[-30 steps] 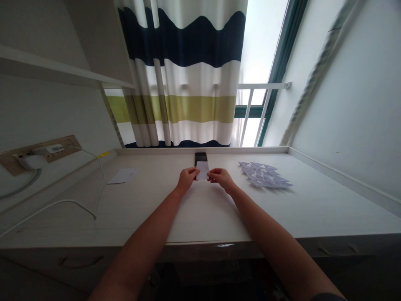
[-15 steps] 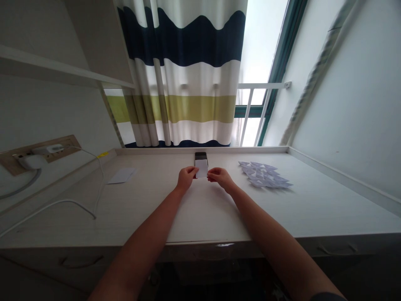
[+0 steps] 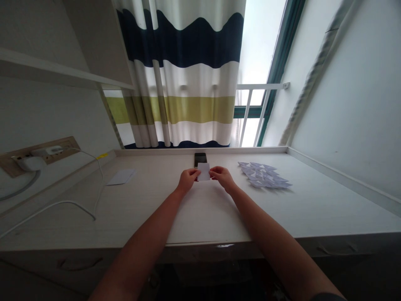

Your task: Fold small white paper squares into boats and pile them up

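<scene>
A small white sheet of paper (image 3: 203,172) is held up between my two hands above the desk. My left hand (image 3: 188,179) pinches its left edge. On the opposite edge, the thumb and fingers of my right hand (image 3: 221,176) close on the paper. Just behind the sheet lies a dark smartphone (image 3: 200,158), its near part hidden by the paper. Several folded white paper pieces (image 3: 263,174) lie in overlapping rows to the right of my right hand.
Flat white paper (image 3: 121,177) rests on the left side of the white desk (image 3: 206,217). A white cable (image 3: 72,201) runs from a wall socket (image 3: 40,154) across the desk's left end. Raised edging (image 3: 156,152) borders the back, before a striped curtain (image 3: 188,83).
The paper has come slightly toward me and to the right, uncovering more of the phone. My right hand has closed on the paper's right edge.
</scene>
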### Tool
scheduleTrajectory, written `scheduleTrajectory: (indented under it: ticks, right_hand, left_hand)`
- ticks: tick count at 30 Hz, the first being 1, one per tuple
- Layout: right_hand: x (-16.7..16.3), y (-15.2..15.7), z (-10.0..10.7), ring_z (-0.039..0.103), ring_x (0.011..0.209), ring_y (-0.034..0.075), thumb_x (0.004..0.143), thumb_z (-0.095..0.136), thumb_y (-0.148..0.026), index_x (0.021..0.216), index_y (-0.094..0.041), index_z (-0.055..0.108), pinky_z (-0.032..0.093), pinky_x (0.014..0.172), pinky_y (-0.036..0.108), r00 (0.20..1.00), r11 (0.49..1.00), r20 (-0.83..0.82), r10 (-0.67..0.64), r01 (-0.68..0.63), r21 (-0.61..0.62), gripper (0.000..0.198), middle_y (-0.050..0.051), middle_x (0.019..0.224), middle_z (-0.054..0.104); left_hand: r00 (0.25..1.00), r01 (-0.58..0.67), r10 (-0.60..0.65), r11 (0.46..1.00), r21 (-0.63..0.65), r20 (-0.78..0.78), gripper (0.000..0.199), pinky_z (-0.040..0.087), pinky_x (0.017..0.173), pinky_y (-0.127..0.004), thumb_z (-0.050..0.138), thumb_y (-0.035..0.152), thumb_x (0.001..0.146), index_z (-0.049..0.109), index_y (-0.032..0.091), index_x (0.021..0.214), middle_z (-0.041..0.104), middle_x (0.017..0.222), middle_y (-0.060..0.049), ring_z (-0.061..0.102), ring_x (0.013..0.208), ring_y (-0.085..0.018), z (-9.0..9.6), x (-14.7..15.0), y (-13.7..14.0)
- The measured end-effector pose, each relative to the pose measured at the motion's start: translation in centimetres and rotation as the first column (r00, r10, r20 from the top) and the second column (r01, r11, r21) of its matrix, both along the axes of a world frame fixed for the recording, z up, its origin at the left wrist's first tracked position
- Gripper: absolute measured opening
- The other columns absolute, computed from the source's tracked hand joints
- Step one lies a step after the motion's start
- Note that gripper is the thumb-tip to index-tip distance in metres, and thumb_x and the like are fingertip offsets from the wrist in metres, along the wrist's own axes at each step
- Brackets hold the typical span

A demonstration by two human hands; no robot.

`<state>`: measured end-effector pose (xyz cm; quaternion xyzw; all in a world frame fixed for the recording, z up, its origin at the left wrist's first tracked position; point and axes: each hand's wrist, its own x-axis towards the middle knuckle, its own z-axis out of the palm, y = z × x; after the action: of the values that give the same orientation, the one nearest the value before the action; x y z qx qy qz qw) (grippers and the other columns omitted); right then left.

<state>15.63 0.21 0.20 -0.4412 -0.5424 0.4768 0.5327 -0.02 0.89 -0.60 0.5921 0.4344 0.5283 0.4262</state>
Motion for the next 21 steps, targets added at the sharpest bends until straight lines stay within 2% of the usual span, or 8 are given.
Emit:
scheduleTrajectory:
  ticks: [4,8,16,21]
  right_hand:
    - [-0.02,0.03,0.01,0.051,0.051,0.009,0.056,0.064,-0.021,0.059,-0.016,0.056,0.042,0.056,0.026,0.999,1.000,-0.041,0.000,0.000,-0.012,0.010,-0.003,0.052,0.055]
    - [-0.01,-0.08,0.14,0.054,0.057,0.011,0.056,0.065,-0.025,0.063,-0.016,0.057,0.043,0.059,0.027,0.998,1.000,-0.063,0.007,-0.008,-0.016,0.013,-0.001,0.060,0.059]
    - [0.07,0.28,-0.09,0.053,0.057,0.011,0.055,0.067,-0.032,0.062,-0.017,0.057,0.041,0.058,0.027,0.996,0.997,-0.058,-0.063,0.065,0.034,0.020,-0.001,0.058,0.059]
    - [0.21,0.13,0.02,0.055,0.063,0.012,0.056,0.067,-0.035,0.068,-0.017,0.060,0.042,0.061,0.027,0.997,0.998,-0.067,-0.041,0.044,0.050,0.022,0.001,0.066,0.061]
  left_hand:
    - [1.000,0.007,-0.007,1.000,-0.002,0.006,0.023,0.043,0.055,-0.025,0.061,0.035,0.060,0.061,0.012,0.062,0.057,0.058,-0.001,0.051,0.053,-0.011,0.10,0.10,-0.14]
    - [1.000,0.025,-0.025,1.000,-0.014,0.005,0.024,0.044,0.056,-0.026,0.061,0.035,0.060,0.062,0.012,0.064,0.058,0.060,-0.002,0.052,0.055,-0.012,0.14,0.11,-0.24]
    - [0.999,0.043,-0.044,0.999,-0.014,-0.026,0.025,0.044,0.056,-0.025,0.062,0.036,0.061,0.063,0.012,0.067,0.059,0.062,-0.003,0.054,0.059,-0.013,0.20,0.17,-0.34]
    - [0.998,0.064,-0.065,0.998,-0.024,-0.010,0.025,0.045,0.056,-0.026,0.062,0.036,0.060,0.065,0.012,0.068,0.060,0.063,-0.003,0.055,0.061,-0.014,0.26,0.15,-0.48]
